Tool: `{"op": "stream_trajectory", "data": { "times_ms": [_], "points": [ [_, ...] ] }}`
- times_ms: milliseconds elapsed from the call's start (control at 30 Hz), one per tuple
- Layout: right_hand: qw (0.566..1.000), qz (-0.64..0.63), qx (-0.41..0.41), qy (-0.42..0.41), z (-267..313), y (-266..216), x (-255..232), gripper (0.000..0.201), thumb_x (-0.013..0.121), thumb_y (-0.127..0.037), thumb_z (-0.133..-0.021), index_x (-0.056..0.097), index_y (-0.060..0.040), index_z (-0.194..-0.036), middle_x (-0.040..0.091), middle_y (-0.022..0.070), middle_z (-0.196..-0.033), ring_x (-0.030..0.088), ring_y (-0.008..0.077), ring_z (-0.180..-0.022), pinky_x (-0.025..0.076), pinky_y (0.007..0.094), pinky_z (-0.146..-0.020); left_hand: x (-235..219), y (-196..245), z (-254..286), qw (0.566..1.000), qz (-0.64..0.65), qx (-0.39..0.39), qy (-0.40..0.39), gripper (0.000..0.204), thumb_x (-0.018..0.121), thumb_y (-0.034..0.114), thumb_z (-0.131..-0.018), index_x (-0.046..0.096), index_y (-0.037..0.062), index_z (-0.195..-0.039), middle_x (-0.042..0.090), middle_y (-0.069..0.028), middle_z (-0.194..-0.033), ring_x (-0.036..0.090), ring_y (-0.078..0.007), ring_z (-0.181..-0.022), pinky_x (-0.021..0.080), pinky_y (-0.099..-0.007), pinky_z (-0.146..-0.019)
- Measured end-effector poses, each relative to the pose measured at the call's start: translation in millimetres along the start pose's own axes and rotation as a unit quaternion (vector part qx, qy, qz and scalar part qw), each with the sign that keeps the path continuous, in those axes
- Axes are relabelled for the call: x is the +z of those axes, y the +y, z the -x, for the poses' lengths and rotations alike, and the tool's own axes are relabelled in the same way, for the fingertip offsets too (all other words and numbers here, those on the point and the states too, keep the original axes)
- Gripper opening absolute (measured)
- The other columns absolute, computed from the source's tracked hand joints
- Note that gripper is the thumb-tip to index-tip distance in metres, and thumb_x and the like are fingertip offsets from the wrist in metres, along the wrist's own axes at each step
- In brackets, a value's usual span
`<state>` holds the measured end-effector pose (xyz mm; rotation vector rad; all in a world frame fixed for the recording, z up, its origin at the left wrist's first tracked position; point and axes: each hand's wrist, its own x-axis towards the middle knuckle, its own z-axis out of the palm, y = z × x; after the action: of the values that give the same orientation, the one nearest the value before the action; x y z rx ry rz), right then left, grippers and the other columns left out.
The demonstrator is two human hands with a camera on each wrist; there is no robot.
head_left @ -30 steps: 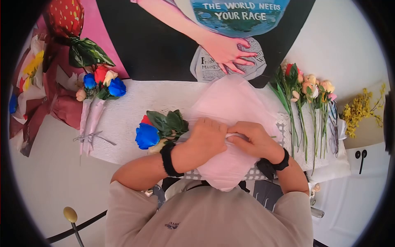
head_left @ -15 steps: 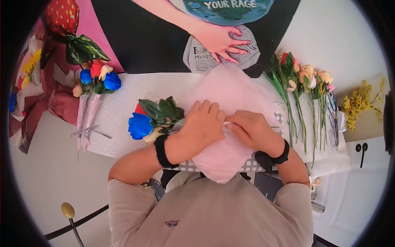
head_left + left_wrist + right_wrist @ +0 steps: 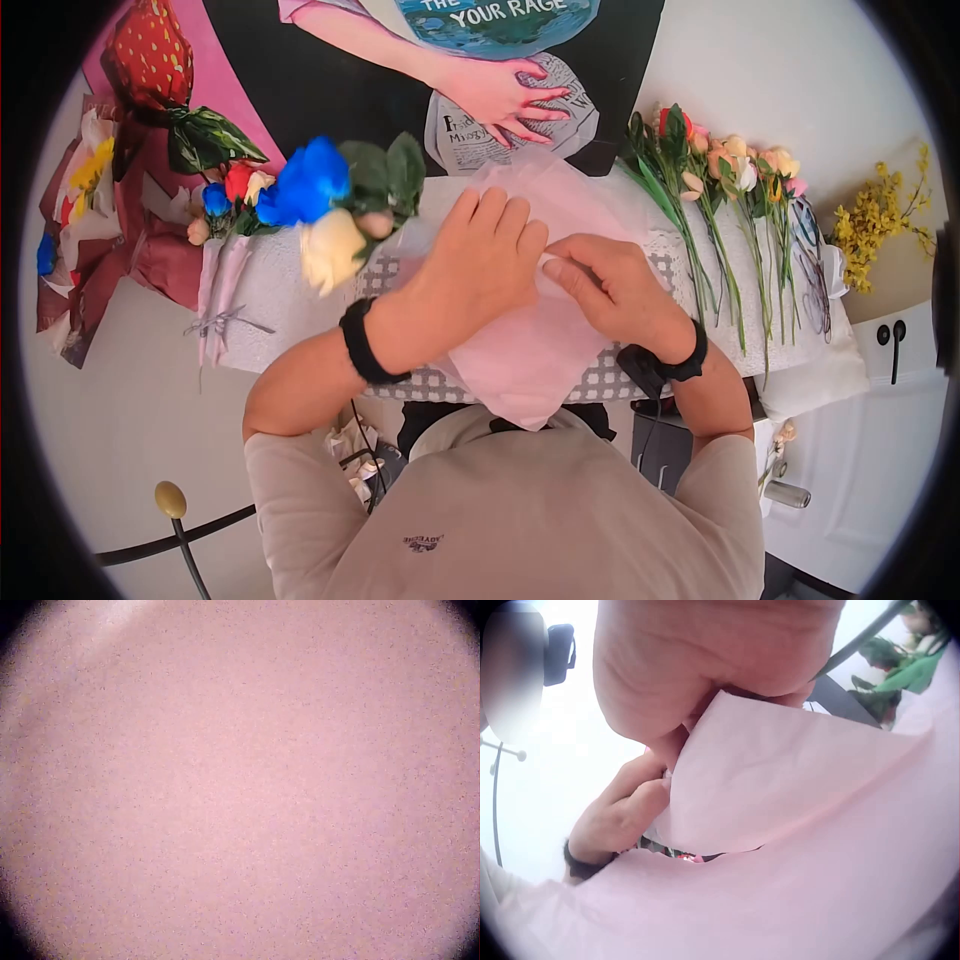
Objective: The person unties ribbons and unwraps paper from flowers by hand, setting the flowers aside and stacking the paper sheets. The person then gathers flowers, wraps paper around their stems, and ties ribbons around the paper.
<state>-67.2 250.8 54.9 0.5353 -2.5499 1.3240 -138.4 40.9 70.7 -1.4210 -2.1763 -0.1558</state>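
Note:
My left hand grips pink wrapping paper around the stems of a small bouquet. A blue rose, a cream rose and dark green leaves stick out past the left hand, raised over the table. Pressed close beside it, my right hand pinches the paper between thumb and fingers. In the right wrist view a folded corner of the paper lies under the right hand, with the left hand behind. Pink paper fills the left wrist view. The stems are hidden.
Loose long-stemmed flowers lie on the table's right side, near yellow blossoms. A small wrapped bouquet lies at the left, beside a larger dark-red wrapped one. A painting stands at the back.
The bouquet's flower heads have swung up off the table toward the camera and look larger. The pink paper has turned with them. Both hands keep their hold.

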Motion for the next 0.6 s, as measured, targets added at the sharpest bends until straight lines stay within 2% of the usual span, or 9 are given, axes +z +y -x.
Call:
{"op": "stream_trajectory", "data": {
  "times_ms": [33, 100, 300, 433, 500, 533, 600],
  "points": [
    [1.000, -0.003, 0.000, 0.000, 0, 1, 2, 0.014, 0.070, -0.012, -0.098, 0.072, 0.0006, -0.103, 0.070, 0.0167, -0.084, 0.067, 0.0330, -0.070, 0.053, 0.0393, -0.065, -1, -3, -2, 1.000, 0.000, 0.000, -0.003, 0.039, 0.076, 0.020, -0.062, 0.055, 0.0077, -0.093, 0.050, -0.0107, -0.092, 0.050, -0.0300, -0.089, 0.041, -0.0425, -0.080],
    [0.987, 0.095, -0.109, 0.074, -6, 4, 3, 0.015, 0.074, -0.013, -0.096, 0.073, -0.0020, -0.105, 0.072, 0.0156, -0.088, 0.070, 0.0333, -0.075, 0.055, 0.0399, -0.067, -4, -8, -9, 1.000, -0.003, 0.006, 0.002, 0.039, 0.076, 0.020, -0.062, 0.055, 0.0079, -0.092, 0.050, -0.0105, -0.092, 0.050, -0.0301, -0.090, 0.041, -0.0422, -0.080],
    [0.984, 0.081, -0.137, 0.081, -2, 5, 6, 0.025, 0.078, -0.014, -0.093, 0.071, -0.0050, -0.114, 0.075, 0.0134, -0.095, 0.073, 0.0320, -0.081, 0.057, 0.0386, -0.069, -21, -6, -2, 1.000, -0.005, 0.009, 0.013, 0.037, 0.075, 0.019, -0.063, 0.055, 0.0069, -0.091, 0.050, -0.0108, -0.089, 0.050, -0.0310, -0.088, 0.042, -0.0423, -0.078],
    [0.984, 0.065, -0.141, 0.091, -4, 4, 3, 0.031, 0.080, -0.016, -0.091, 0.070, -0.0056, -0.118, 0.075, 0.0127, -0.098, 0.072, 0.0319, -0.081, 0.057, 0.0375, -0.069, -31, -22, 7, 0.999, -0.033, -0.001, 0.000, 0.036, 0.074, 0.016, -0.064, 0.054, 0.0057, -0.091, 0.051, -0.0116, -0.087, 0.051, -0.0315, -0.086, 0.042, -0.0426, -0.078],
    [0.992, 0.058, -0.058, 0.100, -3, 5, -3, 0.037, 0.083, -0.018, -0.088, 0.070, -0.0046, -0.120, 0.073, 0.0132, -0.103, 0.070, 0.0323, -0.084, 0.057, 0.0370, -0.072, -46, -32, 9, 0.999, -0.036, -0.003, -0.021, 0.034, 0.073, 0.014, -0.065, 0.053, 0.0052, -0.091, 0.051, -0.0117, -0.086, 0.051, -0.0313, -0.085, 0.042, -0.0429, -0.077],
    [0.992, 0.057, -0.060, 0.100, -5, 7, -5, 0.037, 0.083, -0.018, -0.088, 0.070, -0.0046, -0.120, 0.073, 0.0132, -0.103, 0.070, 0.0323, -0.084, 0.057, 0.0370, -0.072, -51, -33, 8, 0.999, -0.038, -0.004, -0.021, 0.034, 0.073, 0.014, -0.065, 0.053, 0.0052, -0.091, 0.051, -0.0117, -0.086, 0.051, -0.0313, -0.085, 0.042, -0.0429, -0.077],
    [0.951, 0.146, -0.202, 0.183, -11, 10, -6, 0.043, 0.085, -0.017, -0.084, 0.070, -0.0040, -0.122, 0.071, 0.0132, -0.107, 0.068, 0.0327, -0.090, 0.056, 0.0375, -0.078, -59, -37, 7, 0.998, -0.049, 0.006, -0.036, 0.034, 0.073, 0.013, -0.066, 0.053, 0.0050, -0.092, 0.052, -0.0115, -0.086, 0.051, -0.0313, -0.084, 0.042, -0.0424, -0.077]
  ]
}}
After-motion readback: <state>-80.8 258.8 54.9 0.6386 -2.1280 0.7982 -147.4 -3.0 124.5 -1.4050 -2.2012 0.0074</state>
